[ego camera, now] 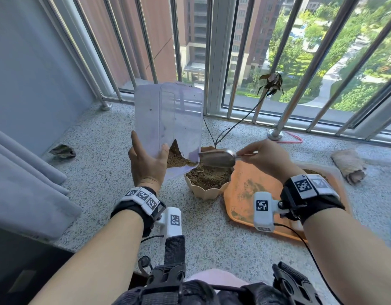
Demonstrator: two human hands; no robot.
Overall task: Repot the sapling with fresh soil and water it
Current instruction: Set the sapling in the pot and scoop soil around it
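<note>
Now the clear box (168, 119) is being held tilted by the left hand (147, 164), thumb and fingers curled round its lower end, its mouth over the pot (206, 190). The scoop (218, 158), pinched by the right hand (267, 157), is being pointed leftward at the soil (177, 157) in the box's low corner, just above the pot where the sapling (238, 122) is standing.

Both forearms are bare, without sleeves. Behind the fingers, each wrist wears a black strap (311, 201) carrying white blocks (144, 198) with black square code markings. A white tagged module (263, 211) hangs under the right wrist, with a thin black cable (308, 249).
</note>
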